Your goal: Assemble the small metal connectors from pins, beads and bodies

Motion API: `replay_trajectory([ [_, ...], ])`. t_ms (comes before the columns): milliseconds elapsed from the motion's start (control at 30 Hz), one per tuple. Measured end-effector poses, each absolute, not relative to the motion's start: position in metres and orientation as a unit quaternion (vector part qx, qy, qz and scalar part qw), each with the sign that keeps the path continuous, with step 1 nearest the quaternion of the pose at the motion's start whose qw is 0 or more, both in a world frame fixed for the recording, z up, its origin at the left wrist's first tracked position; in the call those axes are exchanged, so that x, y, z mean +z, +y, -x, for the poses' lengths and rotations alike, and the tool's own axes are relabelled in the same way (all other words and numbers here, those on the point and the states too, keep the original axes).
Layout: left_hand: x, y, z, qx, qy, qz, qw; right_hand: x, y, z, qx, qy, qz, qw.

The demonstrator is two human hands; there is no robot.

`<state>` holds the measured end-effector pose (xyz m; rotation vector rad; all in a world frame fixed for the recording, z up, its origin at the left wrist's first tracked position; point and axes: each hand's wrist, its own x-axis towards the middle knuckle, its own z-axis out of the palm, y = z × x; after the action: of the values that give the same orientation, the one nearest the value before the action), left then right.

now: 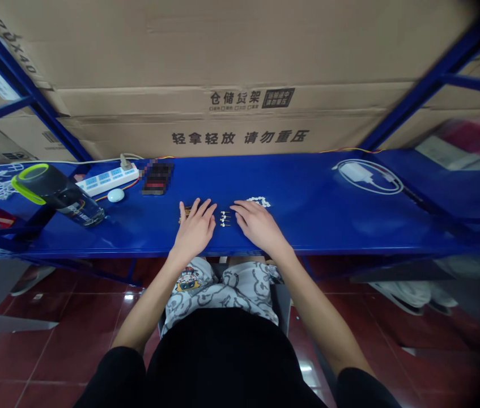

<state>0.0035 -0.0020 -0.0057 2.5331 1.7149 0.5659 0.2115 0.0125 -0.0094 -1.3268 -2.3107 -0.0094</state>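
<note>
My left hand [195,228] lies palm down on the blue tabletop [308,192] with its fingers spread. A bunch of thin brownish-gold pieces [182,214] shows partly from behind its fingers. My right hand [260,225] also rests palm down, fingers stretched toward the left. Just beyond its knuckles is a cluster of small white pieces [260,200], partly covered. Between the two hands, several small white pieces with thin gold-coloured pins [225,219] form a short column. They are too small to name exactly. Neither hand appears to hold anything.
At the left stand a dark bottle with a green loop [63,195], a white power strip [110,180] and a small white oval object [115,195]. A blurred dark item [157,178] lies nearby. A white charger with cable [361,174] is at right. Cardboard [240,56] backs the shelf.
</note>
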Motion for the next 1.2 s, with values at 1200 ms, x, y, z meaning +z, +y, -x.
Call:
replay_trajectory([
  [1200, 0.020, 0.020, 0.052, 0.456, 0.558, -0.693, 0.013, -0.005, 0.072, -0.144, 0.138, -0.864, 0.482, 0.040],
])
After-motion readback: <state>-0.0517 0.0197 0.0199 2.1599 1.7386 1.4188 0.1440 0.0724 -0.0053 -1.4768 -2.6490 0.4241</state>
